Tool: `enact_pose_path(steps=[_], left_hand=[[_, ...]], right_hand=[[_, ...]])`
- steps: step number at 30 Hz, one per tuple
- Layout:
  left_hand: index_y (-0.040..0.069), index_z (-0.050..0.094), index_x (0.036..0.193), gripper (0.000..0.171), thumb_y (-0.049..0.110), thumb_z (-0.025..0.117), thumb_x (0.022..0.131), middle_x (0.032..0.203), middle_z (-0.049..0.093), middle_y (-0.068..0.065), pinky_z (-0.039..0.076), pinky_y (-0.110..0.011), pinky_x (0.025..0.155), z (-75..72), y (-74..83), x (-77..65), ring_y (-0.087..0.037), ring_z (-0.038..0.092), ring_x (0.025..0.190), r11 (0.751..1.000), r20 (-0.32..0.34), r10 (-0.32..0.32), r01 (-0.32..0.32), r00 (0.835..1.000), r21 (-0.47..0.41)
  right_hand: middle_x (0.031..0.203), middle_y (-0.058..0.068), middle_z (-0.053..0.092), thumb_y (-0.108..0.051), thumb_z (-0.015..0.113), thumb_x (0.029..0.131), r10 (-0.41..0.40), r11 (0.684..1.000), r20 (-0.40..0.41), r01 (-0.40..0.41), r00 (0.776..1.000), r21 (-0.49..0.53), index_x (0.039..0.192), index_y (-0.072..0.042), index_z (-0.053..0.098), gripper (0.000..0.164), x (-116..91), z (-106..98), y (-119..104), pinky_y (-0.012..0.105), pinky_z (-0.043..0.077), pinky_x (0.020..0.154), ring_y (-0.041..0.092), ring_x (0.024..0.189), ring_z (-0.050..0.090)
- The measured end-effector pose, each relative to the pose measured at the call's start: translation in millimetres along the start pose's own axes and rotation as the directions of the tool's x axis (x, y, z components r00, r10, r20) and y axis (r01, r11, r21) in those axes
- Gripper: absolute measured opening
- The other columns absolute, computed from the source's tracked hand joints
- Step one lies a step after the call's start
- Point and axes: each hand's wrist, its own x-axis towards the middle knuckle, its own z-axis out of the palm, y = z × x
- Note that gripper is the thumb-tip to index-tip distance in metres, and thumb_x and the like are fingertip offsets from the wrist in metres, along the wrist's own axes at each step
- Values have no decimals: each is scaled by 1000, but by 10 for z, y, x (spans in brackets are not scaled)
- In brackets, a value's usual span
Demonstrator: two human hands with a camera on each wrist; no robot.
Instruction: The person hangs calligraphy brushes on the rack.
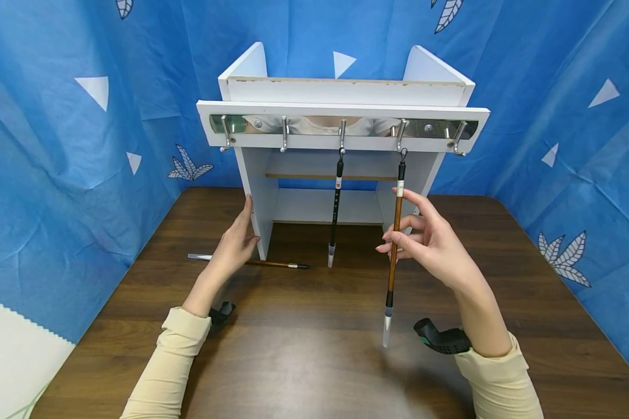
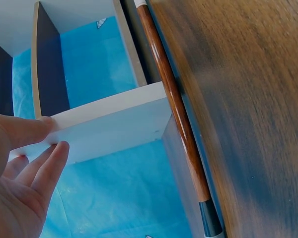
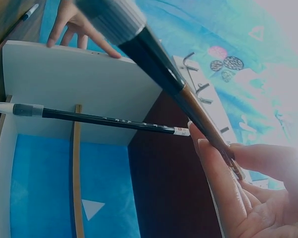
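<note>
Nearest, a cream sleeve [image 1: 498, 378] leads to the right hand [image 1: 440, 244], thumb and fingers pinching the brown brush [image 1: 392, 273] just below a hook [image 1: 400, 137]. Probably best: keep it hanging straight, release only once the loop [image 1: 404, 152] seats; the left hand [image 1: 236, 241], fingers apart, rests against the shelf [image 1: 257, 174].

Cream sleeves [image 1: 162, 364] are worn with black wrist cameras [image 1: 448, 341].
</note>
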Motion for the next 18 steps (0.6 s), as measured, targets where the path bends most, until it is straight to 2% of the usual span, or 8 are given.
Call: enact_pose_path(steps=[8,18], left_hand=[[17,-3,151,103,-16,62,80,152,15,-17,53,-43,74,-8,-1,-1,-37,55,103,1000,1,-1,1,1000,2],[17,-3,151,102,-16,62,80,153,14,-16,53,-42,75,-9,14,-7,-37,51,110,1000,1,4,-4,1000,-2]], right_hand=[[89,21,58,4,55,92,0,1000,-4,-1,1000,-18,147,-14,22,66,16,-16,-1,35,55,69,26,75,68],[90,20,58,2,56,92,6,1000,7,-6,1000,11,147,-15,23,67,48,-16,4,36,55,68,30,77,67]])
